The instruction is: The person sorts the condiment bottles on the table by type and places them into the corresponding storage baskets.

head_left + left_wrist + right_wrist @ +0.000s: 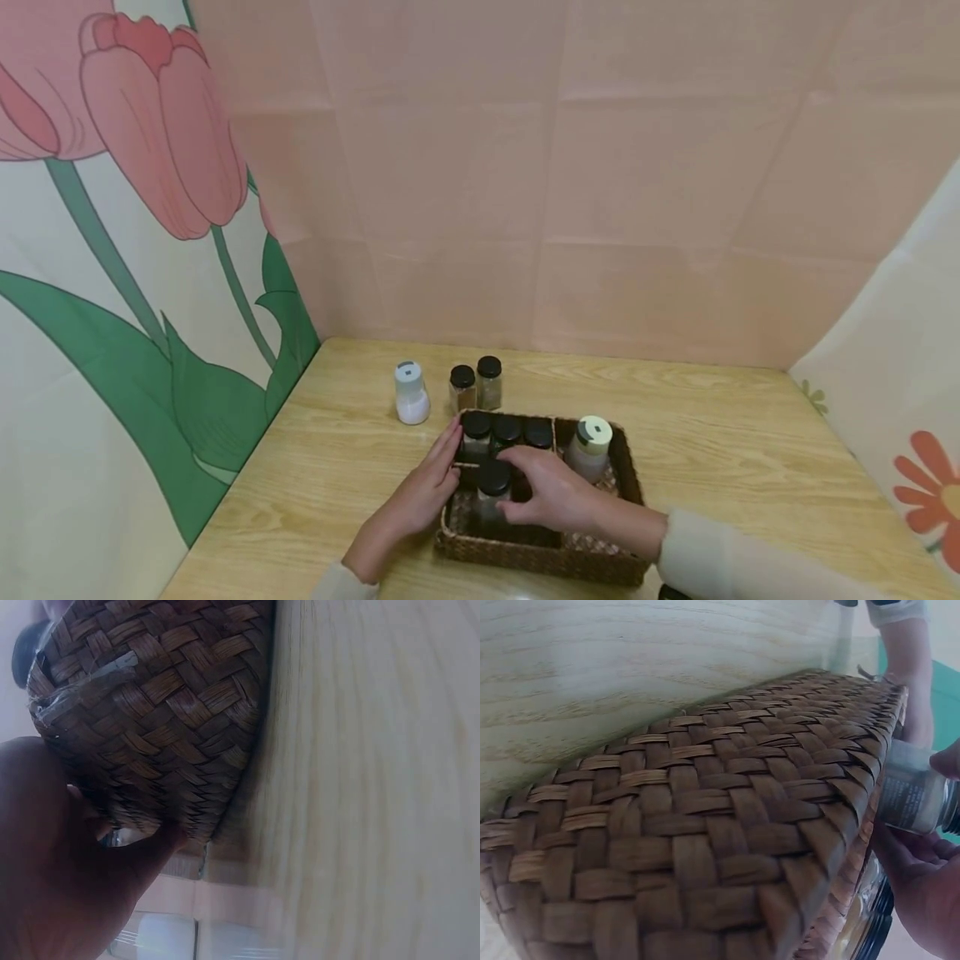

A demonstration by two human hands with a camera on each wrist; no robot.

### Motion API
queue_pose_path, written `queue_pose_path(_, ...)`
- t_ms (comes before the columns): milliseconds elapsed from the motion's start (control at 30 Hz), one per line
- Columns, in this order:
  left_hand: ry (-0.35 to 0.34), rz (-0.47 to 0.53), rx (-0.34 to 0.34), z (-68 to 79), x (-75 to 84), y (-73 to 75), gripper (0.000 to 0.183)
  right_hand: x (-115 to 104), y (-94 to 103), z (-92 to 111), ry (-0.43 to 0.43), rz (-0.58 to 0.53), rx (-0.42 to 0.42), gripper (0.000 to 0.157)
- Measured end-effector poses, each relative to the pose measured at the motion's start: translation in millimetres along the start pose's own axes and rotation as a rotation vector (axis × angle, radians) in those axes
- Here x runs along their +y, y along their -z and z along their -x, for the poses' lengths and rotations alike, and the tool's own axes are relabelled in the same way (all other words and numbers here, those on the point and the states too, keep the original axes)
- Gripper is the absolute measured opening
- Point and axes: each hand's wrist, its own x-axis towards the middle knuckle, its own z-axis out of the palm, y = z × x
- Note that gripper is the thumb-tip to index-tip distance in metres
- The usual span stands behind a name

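Note:
My right hand (558, 492) pinches a small clear spice jar (491, 504) with a black lid between thumb and fingers, over the front left compartment of a dark woven basket (517, 557). In the right wrist view the jar (911, 787) lies just beyond the basket's rim, its dark label partly visible. My left hand (427, 492) rests along the basket's left side; the left wrist view has its fingers against the woven outer wall (165, 712). Several black-lidded jars (507, 428) stand in the back left compartment. A shaker with a pale yellow-green lid (589, 446) occupies the right compartment.
Behind the basket on the wooden table (697, 433) stand two black-lidded spice jars, one brown-filled (462, 390) and one paler (490, 385). Left of them is a white-capped shaker (411, 396). A dark object (673, 593) shows at the bottom edge. Fabric backdrops surround the table.

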Motion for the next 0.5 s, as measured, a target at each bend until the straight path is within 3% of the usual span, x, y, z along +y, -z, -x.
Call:
queue_pose_path(200, -0.014, -0.004, 0.000, -0.4, -0.1, 0.1, 0.064, 4.6, 0.2, 7.2, 0.014, 0.032, 0.045, 0.059)
queue_pose_path(500, -0.018, 0.003, -0.004, 0.7, 1.8, 1.2, 0.064, 13.2, 2.5, 15.0, 0.013, 0.012, 0.040, 0.056)
